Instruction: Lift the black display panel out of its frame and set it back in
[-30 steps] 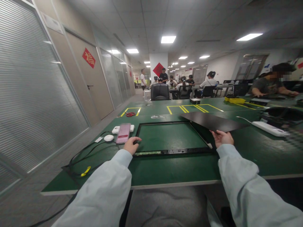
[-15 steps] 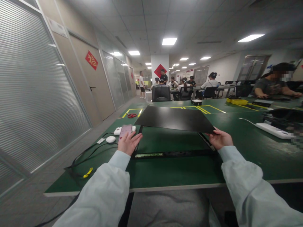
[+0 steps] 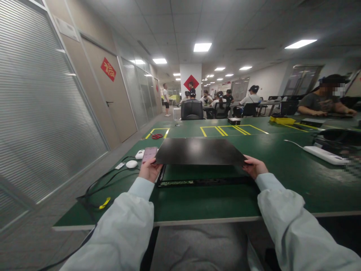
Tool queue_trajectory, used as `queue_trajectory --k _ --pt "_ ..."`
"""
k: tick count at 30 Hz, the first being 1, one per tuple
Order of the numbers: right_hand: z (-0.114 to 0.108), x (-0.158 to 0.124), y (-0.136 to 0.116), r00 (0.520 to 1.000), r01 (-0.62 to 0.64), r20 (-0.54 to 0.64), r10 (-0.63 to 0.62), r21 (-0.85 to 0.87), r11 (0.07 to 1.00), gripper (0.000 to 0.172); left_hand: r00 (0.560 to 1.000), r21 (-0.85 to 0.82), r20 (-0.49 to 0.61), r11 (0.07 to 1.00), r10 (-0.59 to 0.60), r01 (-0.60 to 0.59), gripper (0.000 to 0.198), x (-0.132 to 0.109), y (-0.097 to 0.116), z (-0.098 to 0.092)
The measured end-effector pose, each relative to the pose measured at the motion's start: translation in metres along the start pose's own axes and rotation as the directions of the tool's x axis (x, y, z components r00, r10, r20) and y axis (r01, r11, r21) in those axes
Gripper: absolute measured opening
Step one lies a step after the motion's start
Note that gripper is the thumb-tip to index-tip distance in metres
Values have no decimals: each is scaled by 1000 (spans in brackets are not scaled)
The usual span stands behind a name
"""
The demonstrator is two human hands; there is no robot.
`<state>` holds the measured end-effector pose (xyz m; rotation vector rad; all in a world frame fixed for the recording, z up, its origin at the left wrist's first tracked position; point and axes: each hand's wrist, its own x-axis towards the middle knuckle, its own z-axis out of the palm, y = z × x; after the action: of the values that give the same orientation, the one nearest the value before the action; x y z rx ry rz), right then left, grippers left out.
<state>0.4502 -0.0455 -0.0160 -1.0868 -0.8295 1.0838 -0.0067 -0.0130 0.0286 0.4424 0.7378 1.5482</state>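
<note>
A thin, flat black panel (image 3: 200,151) hangs nearly level above the green table. My left hand (image 3: 150,170) is closed on its near left corner, and my right hand (image 3: 255,166) pinches the near right corner. Beneath the panel lies a black rectangular frame (image 3: 220,181). A green circuit strip (image 3: 177,183) shows along the left part of its near side. The panel hides the frame's far side and most of its right side. A phone (image 3: 149,153) lies just beyond my left hand.
Left of the frame are a white round puck (image 3: 131,164), black cables and a yellow tag (image 3: 104,203). Red scissors (image 3: 157,136) lie farther back. On the right are a white power strip (image 3: 324,155) and a yellow tray (image 3: 282,120). A person (image 3: 327,98) sits at the far right.
My left hand has gone from open beside the panel to gripping its left corner. The panel has shifted left and toward me and is now level, with my right hand still on it.
</note>
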Motion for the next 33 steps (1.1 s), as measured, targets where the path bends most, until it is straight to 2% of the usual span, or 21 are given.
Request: queue_trajectory --k 5,10,13,16,23,26,29,33 --pt "-6 7 15 979 112 -151 -137 -160 981 49 1000 2 0 1000 27 -27 26 -3 2 2" --pt "-3 5 19 915 221 -280 -291 -256 941 58 999 32 37 999 19 -20 38 -3 -2 1" --pt "-4 7 16 888 157 -354 -294 -368 917 57 998 62 60 998 5 -9 42 -1 -5 -2" --pt "-8 9 15 870 62 -391 -302 -519 852 53 998 88 68 996 0 -5 42 3 -6 -6" --pt "-8 8 14 796 -27 -442 -415 -710 704 40 995 138 98 990 -19 5 33 7 -11 -11" --pt "-4 2 13 766 -57 -454 -455 -753 655 35 995 167 99 986 -30 14 32 10 -15 -12" --pt "-1 -5 15 741 -22 -444 -504 -767 642 33 994 199 97 980 -49 28 31 13 -17 -14" --pt "1 -9 19 737 -22 -446 -508 -767 642 31 993 229 96 973 -65 41 36 15 -18 -16"
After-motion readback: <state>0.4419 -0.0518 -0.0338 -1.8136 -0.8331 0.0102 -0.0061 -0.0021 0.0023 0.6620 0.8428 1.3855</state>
